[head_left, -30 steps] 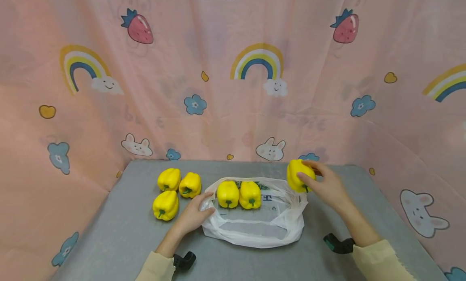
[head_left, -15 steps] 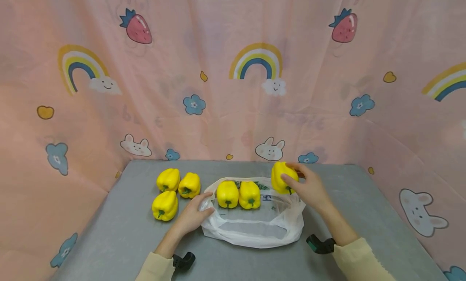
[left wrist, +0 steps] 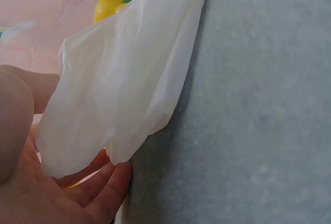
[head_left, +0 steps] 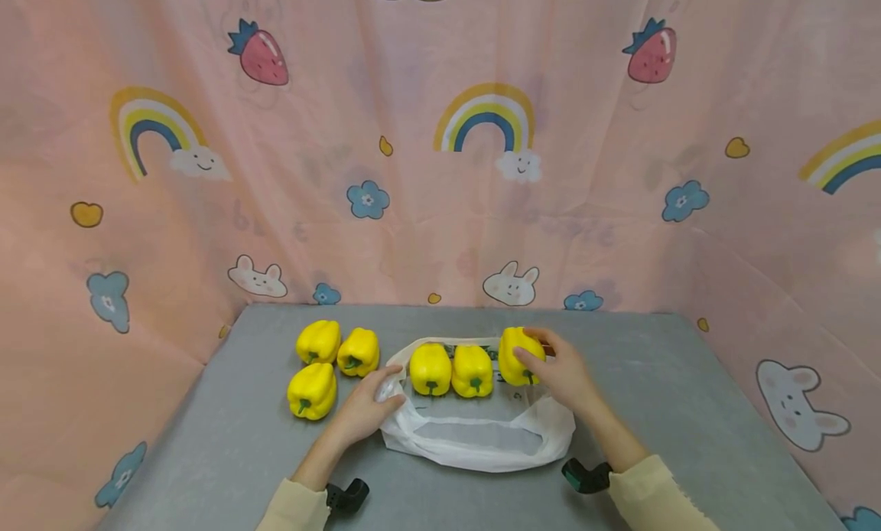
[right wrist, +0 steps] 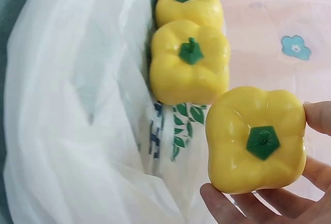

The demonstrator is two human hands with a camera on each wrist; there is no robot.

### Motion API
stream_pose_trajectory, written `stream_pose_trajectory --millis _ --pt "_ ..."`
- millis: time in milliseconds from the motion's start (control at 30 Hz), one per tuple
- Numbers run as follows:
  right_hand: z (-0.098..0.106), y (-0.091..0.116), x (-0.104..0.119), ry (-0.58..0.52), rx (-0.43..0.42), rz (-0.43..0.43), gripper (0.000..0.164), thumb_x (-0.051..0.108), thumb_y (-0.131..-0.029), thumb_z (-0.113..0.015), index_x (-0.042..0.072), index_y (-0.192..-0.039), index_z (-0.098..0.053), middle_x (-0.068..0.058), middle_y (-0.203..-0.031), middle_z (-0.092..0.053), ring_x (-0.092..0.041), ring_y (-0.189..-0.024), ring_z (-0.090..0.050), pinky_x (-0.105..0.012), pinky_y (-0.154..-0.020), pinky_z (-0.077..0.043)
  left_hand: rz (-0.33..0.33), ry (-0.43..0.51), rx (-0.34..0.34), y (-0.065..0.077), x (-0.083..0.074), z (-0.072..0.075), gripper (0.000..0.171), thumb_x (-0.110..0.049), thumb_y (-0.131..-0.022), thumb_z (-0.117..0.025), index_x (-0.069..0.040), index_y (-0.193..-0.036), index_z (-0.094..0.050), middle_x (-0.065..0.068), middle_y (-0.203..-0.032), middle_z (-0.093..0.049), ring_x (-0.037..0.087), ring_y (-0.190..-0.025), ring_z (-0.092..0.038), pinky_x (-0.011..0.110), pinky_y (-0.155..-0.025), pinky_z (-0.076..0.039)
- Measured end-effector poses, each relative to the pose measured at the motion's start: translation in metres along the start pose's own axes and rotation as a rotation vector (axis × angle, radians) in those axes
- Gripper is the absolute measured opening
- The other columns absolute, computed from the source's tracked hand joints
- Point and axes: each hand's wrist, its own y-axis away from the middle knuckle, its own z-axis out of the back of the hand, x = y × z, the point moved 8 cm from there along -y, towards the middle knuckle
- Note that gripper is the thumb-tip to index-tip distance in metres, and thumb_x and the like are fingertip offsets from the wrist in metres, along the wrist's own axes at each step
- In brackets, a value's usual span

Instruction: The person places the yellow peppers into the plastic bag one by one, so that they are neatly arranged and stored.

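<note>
My right hand (head_left: 566,372) holds a yellow bell pepper (head_left: 515,355) with a green stem, thumb and fingers on its sides. It is at the right part of the white plastic bag's mouth. Inside the bag (head_left: 468,456), two more yellow peppers, one left (head_left: 430,370) and one right (head_left: 472,372), sit side by side along the far side. In the right wrist view, the held pepper (right wrist: 256,141) shows its stem end toward the camera. My left hand (head_left: 366,407) holds the bag's left rim; in the left wrist view the white plastic (left wrist: 119,79) hangs between thumb and fingers.
Left of the bag, three yellow peppers lie grouped on the grey table (head_left: 234,439): one at the back (head_left: 319,341), one beside it (head_left: 359,352), one in front (head_left: 312,391). A pink patterned curtain (head_left: 440,225) stands behind the table and along both sides.
My right hand has carried its pepper left and down, from above the bag's right edge to beside the two peppers in the bag. The left hand has stayed at the bag's rim.
</note>
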Motion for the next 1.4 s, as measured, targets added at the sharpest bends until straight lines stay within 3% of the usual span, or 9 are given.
stream_pose_trajectory --millis 500,833,1067,1400 --pt "-0.026 -0.003 -0.02 0.061 0.034 -0.066 0.057 0.038 -0.101 -0.063 0.003 -0.144 -0.051 -0.023 -0.142 -0.054 -0.041 -0.125 -0.054 -0.055 -0.103 -0.049 -0.011 0.008 0.001 0.001 0.001 -0.002 0.051 -0.024 -0.099 -0.067 -0.015 -0.147 -0.054 0.016 -0.153 -0.046 0.041 -0.142 -0.038 0.068 -0.112 -0.028" --pt "-0.032 -0.006 -0.021 0.155 0.039 -0.095 0.059 0.039 -0.101 -0.061 0.001 -0.145 -0.05 -0.025 -0.145 -0.053 -0.043 -0.13 -0.051 -0.058 -0.106 -0.044 -0.016 0.013 0.008 0.002 0.001 -0.003 0.052 -0.026 -0.099 -0.067 -0.014 -0.147 -0.053 0.016 -0.153 -0.046 0.041 -0.143 -0.038 0.068 -0.112 -0.029" --pt "-0.031 -0.007 -0.013 0.22 0.061 -0.058 0.06 0.04 -0.103 -0.057 -0.001 -0.147 -0.048 -0.025 -0.146 -0.052 -0.045 -0.134 -0.048 -0.06 -0.11 -0.039 -0.029 0.015 0.003 0.0 -0.001 -0.002 0.052 -0.024 -0.099 -0.066 -0.012 -0.147 -0.052 0.017 -0.153 -0.046 0.042 -0.143 -0.037 0.068 -0.113 -0.027" --pt "-0.009 0.007 0.01 0.187 0.035 0.038 0.051 0.034 -0.103 -0.059 -0.002 -0.139 -0.056 -0.025 -0.138 -0.057 -0.043 -0.125 -0.055 -0.056 -0.101 -0.049 -0.035 0.015 -0.005 -0.001 -0.002 0.0 0.052 -0.021 -0.098 -0.067 -0.011 -0.147 -0.053 0.017 -0.152 -0.047 0.041 -0.143 -0.038 0.066 -0.114 -0.028"
